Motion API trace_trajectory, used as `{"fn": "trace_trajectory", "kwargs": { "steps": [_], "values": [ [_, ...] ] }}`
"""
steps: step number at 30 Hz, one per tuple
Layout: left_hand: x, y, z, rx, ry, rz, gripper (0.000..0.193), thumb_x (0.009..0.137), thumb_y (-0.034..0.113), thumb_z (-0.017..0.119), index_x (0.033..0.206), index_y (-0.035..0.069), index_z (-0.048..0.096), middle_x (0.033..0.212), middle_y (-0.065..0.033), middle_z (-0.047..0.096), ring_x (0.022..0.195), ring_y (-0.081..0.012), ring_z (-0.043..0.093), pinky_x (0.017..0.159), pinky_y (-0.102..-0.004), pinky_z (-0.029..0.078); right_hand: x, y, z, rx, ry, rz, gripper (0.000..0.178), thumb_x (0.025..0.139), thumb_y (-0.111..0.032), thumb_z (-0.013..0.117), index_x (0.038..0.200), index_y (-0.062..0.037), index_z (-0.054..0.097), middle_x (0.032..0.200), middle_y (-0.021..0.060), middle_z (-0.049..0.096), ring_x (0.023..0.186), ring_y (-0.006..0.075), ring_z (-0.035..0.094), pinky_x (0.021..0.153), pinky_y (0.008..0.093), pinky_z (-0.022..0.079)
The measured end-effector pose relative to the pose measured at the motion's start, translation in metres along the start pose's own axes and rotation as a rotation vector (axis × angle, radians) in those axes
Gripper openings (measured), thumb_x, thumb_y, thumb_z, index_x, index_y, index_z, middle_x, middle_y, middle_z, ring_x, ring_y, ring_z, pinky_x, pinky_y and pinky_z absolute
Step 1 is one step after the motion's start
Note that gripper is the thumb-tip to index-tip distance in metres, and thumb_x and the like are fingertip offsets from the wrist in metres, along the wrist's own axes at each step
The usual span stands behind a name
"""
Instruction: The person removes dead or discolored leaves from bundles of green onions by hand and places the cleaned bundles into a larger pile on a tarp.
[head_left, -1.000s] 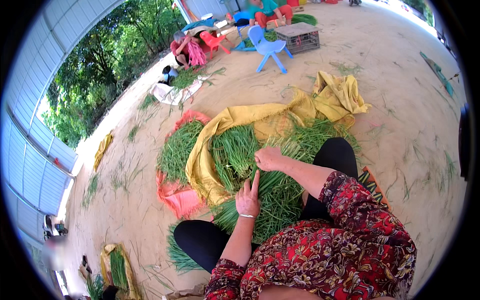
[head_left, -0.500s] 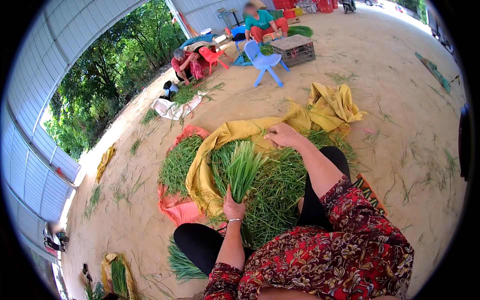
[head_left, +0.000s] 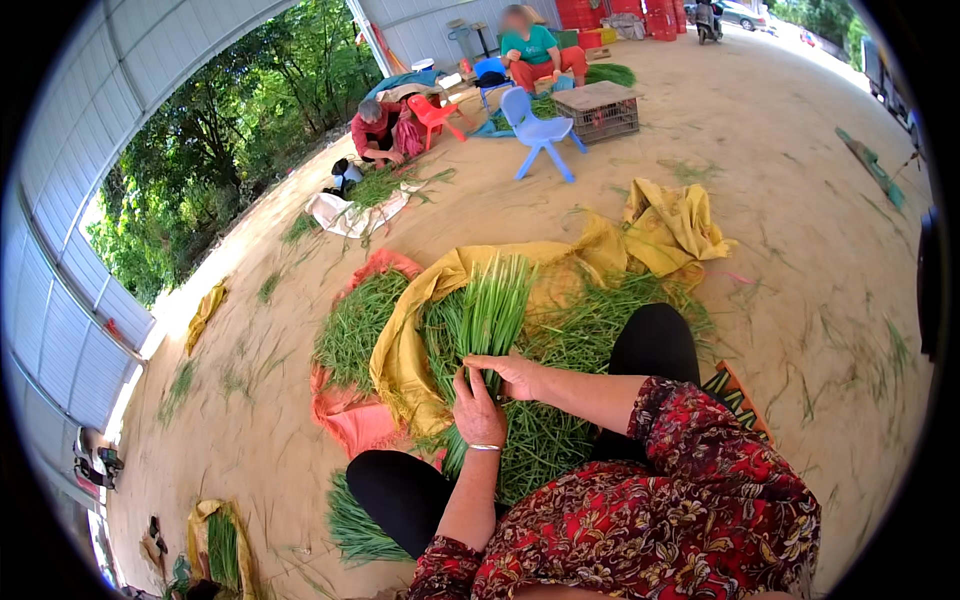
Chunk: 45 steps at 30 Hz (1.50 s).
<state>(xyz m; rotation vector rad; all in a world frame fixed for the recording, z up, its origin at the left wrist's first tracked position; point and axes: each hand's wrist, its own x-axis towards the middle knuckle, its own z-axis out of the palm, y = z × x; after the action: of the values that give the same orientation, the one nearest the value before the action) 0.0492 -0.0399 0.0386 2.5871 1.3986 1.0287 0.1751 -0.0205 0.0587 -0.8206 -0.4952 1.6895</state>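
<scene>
Bundle of green stalks, projecting beyond the fingers, clasped in left hand; right hand, fingers against it, grip unclear; yellow sack left of fingers, pink sack farther left, both with loose stalks.

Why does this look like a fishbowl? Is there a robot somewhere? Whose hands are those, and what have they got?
There's no robot, just a person using two bare hands. The camera is worn on that person's head and looks down; its very wide, curvy lens bends straight things, like a fishbowl does.

The left hand grips a bundle of long green stalks. The right hand is right beside it, its fingers reaching across the bundle.

On the sandy-coloured ground are more green stalks, a yellow cloth and a pinkish-red cloth. Farther off stands a little blue chair.
</scene>
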Motion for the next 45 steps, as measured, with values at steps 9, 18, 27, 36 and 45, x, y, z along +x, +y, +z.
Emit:
{"fn": "trace_trajectory", "kwargs": {
  "steps": [9,18,27,36,45],
  "values": [
    [0.004,-0.038,0.002,-0.896,-0.068,-0.387,0.074,0.077,0.032,0.081,0.130,0.001,0.040,0.113,-0.0114,0.051,0.102,-0.0238,0.052,0.087,-0.0358,0.047,0.006,-0.025,-0.017,-0.348,0.227,-0.049,0.034,0.079,-0.017,0.080,0.106,-0.0032,0.065,0.098,0.0095,0.066,0.091,0.0223,0.064,0.083,0.0402,0.054],
    [-0.027,-0.068,0.027,-1.997,-0.799,-0.548,0.101,0.064,0.054,0.085,0.143,0.006,0.041,0.134,-0.0143,0.053,0.113,-0.0322,0.060,0.096,-0.0479,0.052,-0.016,-0.032,0.011,-0.685,-0.149,-0.010,0.061,0.081,-0.043,0.076,0.127,-0.0072,0.058,0.112,0.0122,0.064,0.106,0.0219,0.061,0.094,0.0402,0.049],
    [-0.025,-0.049,0.015,-2.089,-0.673,-0.635,0.059,0.068,0.020,0.078,0.119,0.002,0.055,0.094,-0.0086,0.063,0.068,-0.0172,0.048,0.061,-0.0338,0.040,-0.008,-0.083,0.016,-1.685,-0.280,-0.070,0.064,0.073,-0.056,0.076,0.104,-0.0012,0.067,0.100,0.0184,0.068,0.092,0.0314,0.065,0.082,0.0426,0.051],
    [-0.020,-0.057,0.020,-1.889,-0.690,-0.682,0.030,0.068,0.016,0.077,0.087,0.003,0.059,0.075,-0.0030,0.055,0.069,-0.0189,0.052,0.066,-0.0349,0.044,0.002,-0.110,0.032,-1.430,-0.028,-0.613,0.036,0.083,-0.017,0.072,0.116,-0.0030,0.064,0.073,0.0065,0.063,0.062,0.0203,0.058,0.061,0.0335,0.047],
    [-0.029,-0.071,0.017,-1.758,-0.786,-0.658,0.049,0.068,0.004,0.077,0.111,-0.003,0.056,0.082,-0.0114,0.062,0.071,-0.0258,0.065,0.072,-0.0433,0.055,0.036,-0.098,-0.002,-1.522,-0.103,-0.759,0.016,0.086,-0.012,0.068,0.097,0.0000,0.066,0.076,0.0058,0.066,0.069,0.0166,0.063,0.066,0.0328,0.051]
  ]
}}
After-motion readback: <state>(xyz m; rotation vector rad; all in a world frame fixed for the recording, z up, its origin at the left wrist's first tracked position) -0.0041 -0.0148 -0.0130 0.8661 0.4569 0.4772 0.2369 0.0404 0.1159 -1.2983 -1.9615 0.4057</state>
